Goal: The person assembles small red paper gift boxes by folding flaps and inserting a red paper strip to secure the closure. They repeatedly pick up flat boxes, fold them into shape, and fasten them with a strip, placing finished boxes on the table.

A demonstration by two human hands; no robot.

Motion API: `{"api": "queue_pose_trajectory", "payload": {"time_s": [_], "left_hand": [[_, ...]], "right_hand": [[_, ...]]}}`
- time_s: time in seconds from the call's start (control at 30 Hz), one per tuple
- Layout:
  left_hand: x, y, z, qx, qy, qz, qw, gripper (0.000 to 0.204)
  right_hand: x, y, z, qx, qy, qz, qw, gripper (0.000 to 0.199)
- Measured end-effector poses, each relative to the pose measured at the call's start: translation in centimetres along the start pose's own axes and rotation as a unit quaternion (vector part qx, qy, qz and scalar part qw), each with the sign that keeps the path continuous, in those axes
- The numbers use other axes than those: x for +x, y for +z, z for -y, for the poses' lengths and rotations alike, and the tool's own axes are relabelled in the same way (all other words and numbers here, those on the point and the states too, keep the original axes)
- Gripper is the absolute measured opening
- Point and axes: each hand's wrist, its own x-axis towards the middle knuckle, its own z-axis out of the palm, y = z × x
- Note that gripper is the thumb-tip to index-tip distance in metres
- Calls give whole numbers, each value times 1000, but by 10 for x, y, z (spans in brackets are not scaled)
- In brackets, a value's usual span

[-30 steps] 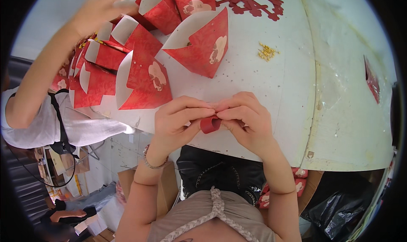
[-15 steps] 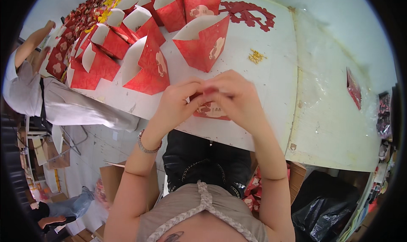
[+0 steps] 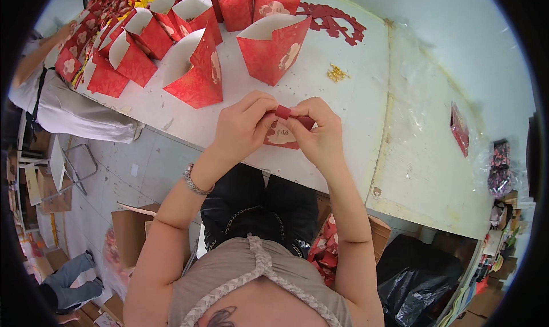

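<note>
Close to the table's near edge, my left hand (image 3: 246, 120) and my right hand (image 3: 318, 133) meet with fingertips pinched together. Between them is a dark red strip (image 3: 283, 112), bent over at the top, with its other end running under my right fingers. Below the strip lies a red box (image 3: 281, 137) with a pale printed figure, partly covered by my hands. Beyond my hands stand open red paper boxes with white insides, the nearest being one box (image 3: 200, 69) to the left and another box (image 3: 273, 49) straight ahead.
Small gold fasteners (image 3: 337, 73) lie in a pile on the white table (image 3: 357, 112). Behind them are dark red strips (image 3: 334, 25) with flower-shaped ends. Clear plastic film (image 3: 426, 86) covers the adjoining surface at right. Another person (image 3: 86, 106) stands at the left.
The blurred red piece at my fingertips now shows plainly as a bent strip, with my fingers slightly farther apart around it. The whole view has shifted a little.
</note>
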Motion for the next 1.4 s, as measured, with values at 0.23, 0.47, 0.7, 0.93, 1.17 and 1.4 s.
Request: {"api": "queue_pose_trajectory", "payload": {"time_s": [0.23,0.47,0.7,0.93,1.17,1.4], "left_hand": [[-1,1,-9,8,-33,13,999,14],[68,-16,28,156,60,-71,983,38],[63,21,-19,291,30,-28,956,38],[7,-8,21,102,118,-283,946,53],[-30,27,63,-318,-185,-71,927,71],[-23,37,44,-452,-201,-92,864,58]], "right_hand": [[2,-4,0,165,87,5,982,11],[-34,-149,46,-104,205,277,933,12],[-64,-136,25,-340,2,216,915,60],[6,2,-42,-9,-108,44,993,64],[23,25,-61,179,-20,65,981,68],[8,8,-64,194,-92,-17,977,51]]}}
